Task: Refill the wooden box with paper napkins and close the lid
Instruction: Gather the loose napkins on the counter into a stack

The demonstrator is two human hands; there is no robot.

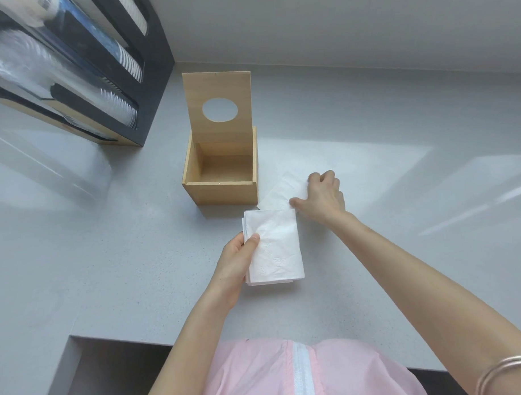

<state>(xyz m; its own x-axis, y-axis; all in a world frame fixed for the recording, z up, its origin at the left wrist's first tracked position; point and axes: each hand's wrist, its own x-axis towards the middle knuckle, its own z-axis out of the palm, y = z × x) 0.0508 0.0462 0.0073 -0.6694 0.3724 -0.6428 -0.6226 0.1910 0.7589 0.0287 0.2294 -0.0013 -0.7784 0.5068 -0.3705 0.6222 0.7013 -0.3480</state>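
Pink fabric with a white zip (301, 373) is seen at the bottom edge, nearest the camera, with a silver bangle (507, 369) on the right forearm. Above it, a stack of white paper napkins (280, 249) is held in the left hand (238, 263), the thumb pressed on top near the stack's left edge and the fingers closed beneath it; the stack is raised just in front of the wooden box (220, 175). A second batch of napkins (282, 193) lies flat on the desk (108, 261), just beside the box's right front corner, and is covered at its far end by the right hand (321, 195), whose fingers are curled down on the paper's edge. The box stands near the middle of the desk, its cavity seen bare down to the floor, its lid (217, 107) swung upright at the back with a round hole through it. Open grey surface is left to the right of the box and in front of it. A black dispenser with stacked cups and lids (80, 67) is set well apart at the left rear, against the wall. The desk's near edge steps back at lower left.
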